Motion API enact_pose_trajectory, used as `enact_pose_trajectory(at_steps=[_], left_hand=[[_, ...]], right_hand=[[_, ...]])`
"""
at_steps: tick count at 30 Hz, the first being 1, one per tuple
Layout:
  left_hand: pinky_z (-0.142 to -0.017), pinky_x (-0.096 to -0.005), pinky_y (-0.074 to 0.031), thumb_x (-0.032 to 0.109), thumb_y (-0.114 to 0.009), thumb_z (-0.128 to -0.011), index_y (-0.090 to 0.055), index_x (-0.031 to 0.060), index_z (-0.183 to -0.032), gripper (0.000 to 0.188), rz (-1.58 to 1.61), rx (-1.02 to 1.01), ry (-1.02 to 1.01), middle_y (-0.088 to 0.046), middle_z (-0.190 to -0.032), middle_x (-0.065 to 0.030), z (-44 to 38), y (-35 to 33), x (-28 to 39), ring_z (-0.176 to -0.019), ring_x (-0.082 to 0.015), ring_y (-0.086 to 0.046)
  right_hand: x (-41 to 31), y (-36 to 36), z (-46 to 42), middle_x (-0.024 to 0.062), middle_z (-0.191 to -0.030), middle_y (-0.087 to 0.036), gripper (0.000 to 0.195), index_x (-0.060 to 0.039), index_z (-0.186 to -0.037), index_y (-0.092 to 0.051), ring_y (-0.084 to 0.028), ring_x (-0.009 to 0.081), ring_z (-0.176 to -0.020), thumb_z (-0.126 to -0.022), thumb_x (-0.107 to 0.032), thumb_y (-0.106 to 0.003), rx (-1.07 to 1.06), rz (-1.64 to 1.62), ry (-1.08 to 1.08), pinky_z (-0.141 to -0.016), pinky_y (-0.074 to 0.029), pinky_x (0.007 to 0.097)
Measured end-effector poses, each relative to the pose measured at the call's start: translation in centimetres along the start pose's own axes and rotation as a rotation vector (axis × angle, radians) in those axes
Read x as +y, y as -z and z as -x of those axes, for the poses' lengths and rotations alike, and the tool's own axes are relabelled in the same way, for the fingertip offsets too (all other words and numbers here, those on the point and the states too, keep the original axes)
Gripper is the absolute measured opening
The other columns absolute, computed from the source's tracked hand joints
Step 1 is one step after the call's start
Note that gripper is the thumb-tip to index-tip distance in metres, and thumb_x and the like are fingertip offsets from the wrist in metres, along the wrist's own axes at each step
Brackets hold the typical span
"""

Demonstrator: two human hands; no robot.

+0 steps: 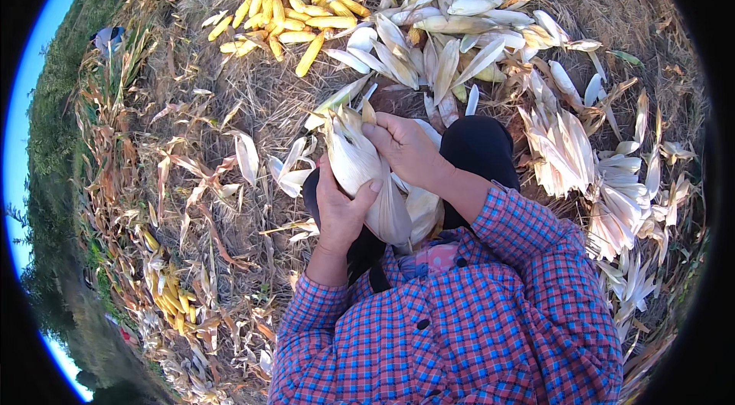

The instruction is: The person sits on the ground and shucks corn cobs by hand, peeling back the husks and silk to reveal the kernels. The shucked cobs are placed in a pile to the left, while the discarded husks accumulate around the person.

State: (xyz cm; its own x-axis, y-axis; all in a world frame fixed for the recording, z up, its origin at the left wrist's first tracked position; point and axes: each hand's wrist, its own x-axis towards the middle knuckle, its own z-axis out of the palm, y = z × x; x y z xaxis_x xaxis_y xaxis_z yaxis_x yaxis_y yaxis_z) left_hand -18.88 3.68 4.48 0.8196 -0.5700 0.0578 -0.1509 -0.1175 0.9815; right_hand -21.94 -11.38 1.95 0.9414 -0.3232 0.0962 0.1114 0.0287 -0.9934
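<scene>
An ear of corn in pale, dry husk [354,161] lies tilted between my hands, over my lap. My left hand [344,204] wraps around its lower part, thumb across the husk. Near the tip, my right hand [410,146] pinches a husk leaf [368,112] between thumb and fingers. The kernels inside are hidden by the husk. Loose husk [424,210] hangs at my lap below the ear. Just beyond the ear's tip lies a greenish husk piece [339,100] on the ground.
A heap of bare yellow cobs [293,3] lies ahead to the left. Unhusked ears [459,14] are piled ahead to the right. Stripped husks [563,152] gather at my right. Another yellow cob pile [172,299] lies at far left. A person [108,38] is in the distance.
</scene>
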Motion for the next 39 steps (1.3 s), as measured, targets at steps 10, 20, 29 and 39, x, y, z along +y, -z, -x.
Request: enact_pose_trajectory(at_steps=[10,20,29,39], left_hand=[[-0.094,-0.0333,-0.042,0.011,-0.073,-0.073,-0.035,-0.0026,-0.130,0.070,-0.091,0.120,-0.046,-0.052,-0.116,-0.0147,-0.3,-1.6,0.3,-0.107,-0.0195,-0.052],[-0.097,-0.0388,-0.042,0.024,-0.058,-0.089,-0.046,0.0017,-0.123,0.042,0.577,0.446,-0.294,-0.054,-0.117,-0.0116,-4.8,1.5,-0.3,-0.108,-0.0211,-0.053],[-0.104,-0.0444,-0.036,0.036,-0.060,-0.087,-0.041,0.0013,-0.128,0.057,0.811,0.658,-0.050,-0.050,-0.123,-0.0141,-9.8,7.9,-3.5,-0.117,-0.0279,-0.048],[-0.099,-0.0425,-0.042,0.035,-0.056,-0.092,-0.041,-0.0010,-0.129,0.054,0.827,0.819,0.172,-0.051,-0.123,-0.0152,-13.1,9.7,-7.9,-0.113,-0.0281,-0.051]], right_hand=[[0.2,-1.8,0.4,0.0032,-0.083,-0.059,0.029,0.0029,-0.099,-0.057,-0.052,0.0082,-0.074,-0.098,-0.023,-0.044,0.246,-0.557,-0.164,-0.069,-0.045,0.0266],[-1.7,3.9,-1.9,-0.0002,-0.070,-0.052,0.022,-0.0033,-0.096,-0.053,-0.042,0.0034,-0.046,-0.099,-0.023,-0.044,0.387,-1.240,-0.259,-0.041,-0.037,0.0149],[2.5,13.3,-1.8,0.0002,-0.072,-0.052,0.019,-0.0047,-0.096,-0.052,-0.046,0.0071,-0.053,-0.099,-0.022,-0.046,0.548,-1.143,-0.149,-0.050,-0.044,0.0213],[4.0,5.4,-1.4,0.0194,-0.115,-0.056,0.042,0.0009,-0.111,-0.057,-0.055,0.0308,-0.107,-0.080,-0.027,-0.066,0.115,0.882,0.370,-0.092,-0.044,0.0369]])
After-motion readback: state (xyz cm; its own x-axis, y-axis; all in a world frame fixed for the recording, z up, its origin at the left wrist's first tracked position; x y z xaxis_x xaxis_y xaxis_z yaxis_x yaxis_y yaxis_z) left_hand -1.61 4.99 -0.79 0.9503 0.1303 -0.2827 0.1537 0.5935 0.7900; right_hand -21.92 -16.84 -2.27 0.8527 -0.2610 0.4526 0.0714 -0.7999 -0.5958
